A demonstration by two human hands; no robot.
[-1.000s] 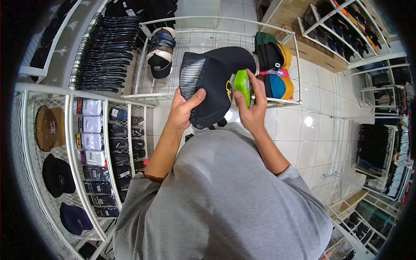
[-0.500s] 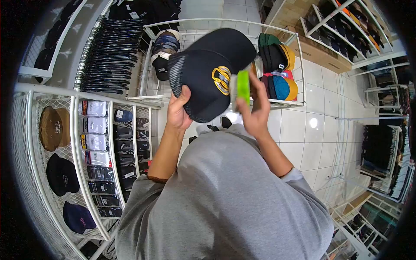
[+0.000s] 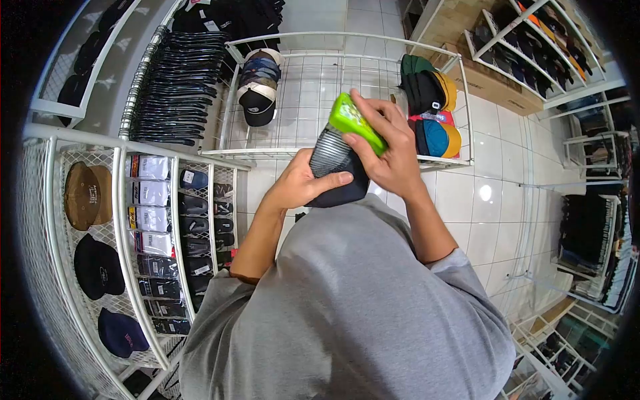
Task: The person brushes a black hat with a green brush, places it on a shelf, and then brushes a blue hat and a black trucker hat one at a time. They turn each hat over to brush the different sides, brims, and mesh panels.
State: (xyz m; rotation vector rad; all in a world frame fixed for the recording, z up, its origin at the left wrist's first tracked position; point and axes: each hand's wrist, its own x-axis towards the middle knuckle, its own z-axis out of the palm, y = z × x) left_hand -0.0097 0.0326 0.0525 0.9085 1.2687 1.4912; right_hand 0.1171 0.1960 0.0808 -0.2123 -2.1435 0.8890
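Observation:
A black cap (image 3: 343,188) with a ribbed or mesh grey panel is in front of my chest, turned so that its yellow emblem is out of sight. My left hand (image 3: 300,181) grips its left side, thumb across the dark fabric. In my right hand (image 3: 393,145) is a bright green brush-like block (image 3: 353,121), pinched between thumb and fingers. The block lies against the upper part of the cap, and its underside is hidden.
Beyond my hands stands a white wire rack (image 3: 320,152) with stacked caps (image 3: 259,107) at left and more caps (image 3: 427,90) at right. Packaged items (image 3: 152,217) and hats (image 3: 90,193) hang on the left shelving. Black hangers (image 3: 177,93) line the upper left.
The cap has been turned and lowered toward my body, hiding its emblem and brim. My right hand has brought the green block onto the mesh side; my left thumb now lies across the cap.

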